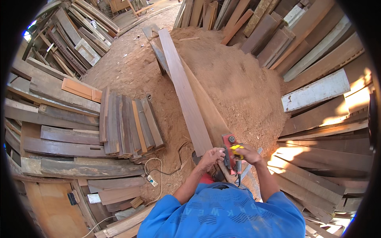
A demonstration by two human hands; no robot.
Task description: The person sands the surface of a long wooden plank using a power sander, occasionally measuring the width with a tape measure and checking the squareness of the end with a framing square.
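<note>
A red electric hand planer [228, 139] rests in front of me at the near end of a wooden workbench plank [205, 110]. My right hand [250, 154] grips a yellow-and-black tool [237, 151] above the planer's body; its exact kind is unclear. At the planer's left side is my left hand [210, 159], fingers bent and close to its dark side part. Whether those fingers grip anything cannot be made out. A long planed board [186, 89] lies lengthwise on the workbench, its near end just beyond my left hand.
Stacked boards [131, 125] stand at the left, near a power strip [152, 180] and its cords on the ground. More timber [315, 89] leans along the right. Wood shavings [247, 80] cover the ground beside the bench. A dark cord [239, 180] runs from the planer towards me.
</note>
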